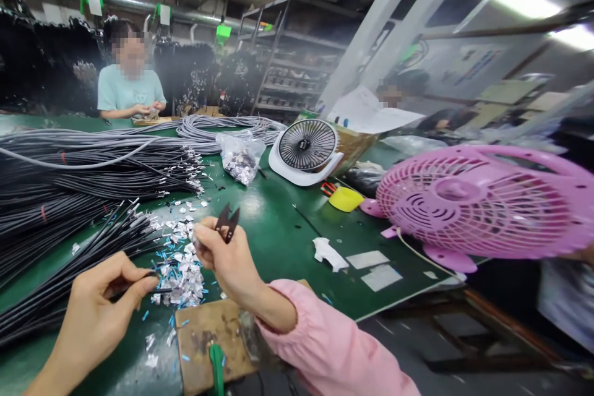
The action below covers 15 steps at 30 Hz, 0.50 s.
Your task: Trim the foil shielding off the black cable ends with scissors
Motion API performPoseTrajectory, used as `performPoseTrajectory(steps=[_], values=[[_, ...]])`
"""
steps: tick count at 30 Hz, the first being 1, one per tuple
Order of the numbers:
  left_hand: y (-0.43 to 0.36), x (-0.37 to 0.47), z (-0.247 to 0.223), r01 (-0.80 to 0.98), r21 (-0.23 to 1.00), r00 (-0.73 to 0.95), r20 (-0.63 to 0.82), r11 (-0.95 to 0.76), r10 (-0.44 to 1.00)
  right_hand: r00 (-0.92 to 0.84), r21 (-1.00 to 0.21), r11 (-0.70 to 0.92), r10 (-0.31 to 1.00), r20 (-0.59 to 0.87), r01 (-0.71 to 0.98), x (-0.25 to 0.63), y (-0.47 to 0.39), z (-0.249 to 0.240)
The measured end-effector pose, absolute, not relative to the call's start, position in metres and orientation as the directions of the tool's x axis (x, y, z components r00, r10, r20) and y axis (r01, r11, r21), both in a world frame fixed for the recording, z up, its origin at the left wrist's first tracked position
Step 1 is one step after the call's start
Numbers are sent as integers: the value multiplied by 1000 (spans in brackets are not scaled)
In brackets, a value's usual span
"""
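My left hand [95, 312] pinches a thin black cable between thumb and forefinger; its short end [163, 290] points right over the scraps. In my right hand [234, 263] lies a pair of dark thread snips [228, 223], blades upward and apart. The right thumb and forefinger press together, and I cannot make out what is between them. Silvery foil scraps [189, 272] and blue bits of wire insulation are heaped between and beyond the hands. Beside my left hand, a bundle of black cables [97, 253] with stripped ends runs off to the left.
Below the right wrist sits a worn wooden block [199, 328] with a green-handled tool [216, 368]. Grey cable coils [208, 130], a bag of small parts [241, 158], a white fan [306, 148] and a pink fan [464, 198] stand beyond. A person [132, 86] sits opposite.
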State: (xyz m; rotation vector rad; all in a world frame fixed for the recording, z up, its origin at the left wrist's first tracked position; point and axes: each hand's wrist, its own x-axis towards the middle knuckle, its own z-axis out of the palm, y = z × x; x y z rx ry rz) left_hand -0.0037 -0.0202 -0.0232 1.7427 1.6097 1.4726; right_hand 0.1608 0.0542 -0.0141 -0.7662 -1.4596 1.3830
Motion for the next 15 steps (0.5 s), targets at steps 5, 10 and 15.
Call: performPoseTrajectory(steps=[5,10,15], values=[[-23,-2,-18,528,799,-171,432,-288,886,-545,-845,533,716,436,24,162,57,-18],[-23,3,-9,587,776,-120,365,-231,923,-643,-388,910,385,662,145,164,58,-31],[-19,4,-8,632,744,-112,365,-217,924,-751,-146,949,312,582,281,168,60,-30]])
